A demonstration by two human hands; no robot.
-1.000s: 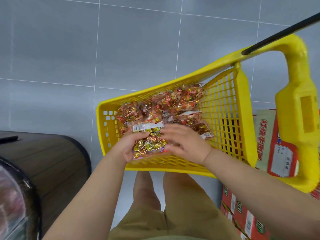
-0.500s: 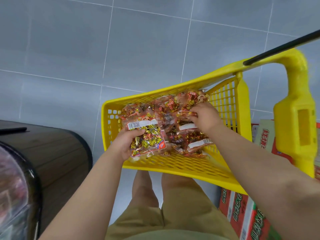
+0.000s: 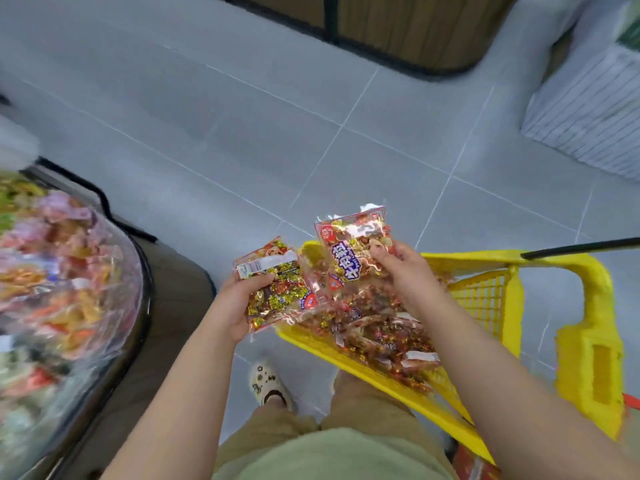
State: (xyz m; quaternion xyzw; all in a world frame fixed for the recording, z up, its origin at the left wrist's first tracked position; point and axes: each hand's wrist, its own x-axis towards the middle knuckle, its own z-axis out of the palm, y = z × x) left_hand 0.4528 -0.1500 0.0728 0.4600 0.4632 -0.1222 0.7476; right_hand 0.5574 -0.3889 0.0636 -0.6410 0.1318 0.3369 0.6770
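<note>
Two candy bags are up above the yellow basket [image 3: 491, 296]: your left hand [image 3: 239, 303] grips the gold bag [image 3: 277, 292], your right hand [image 3: 405, 271] pinches the red bag [image 3: 349, 244].

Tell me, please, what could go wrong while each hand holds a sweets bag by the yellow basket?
The left hand grips the gold-sweets bag beyond the yellow basket rim, so a slip would likely drop it on the floor. The right hand holds the red bag by one edge; the glossy film might slide free.
</note>
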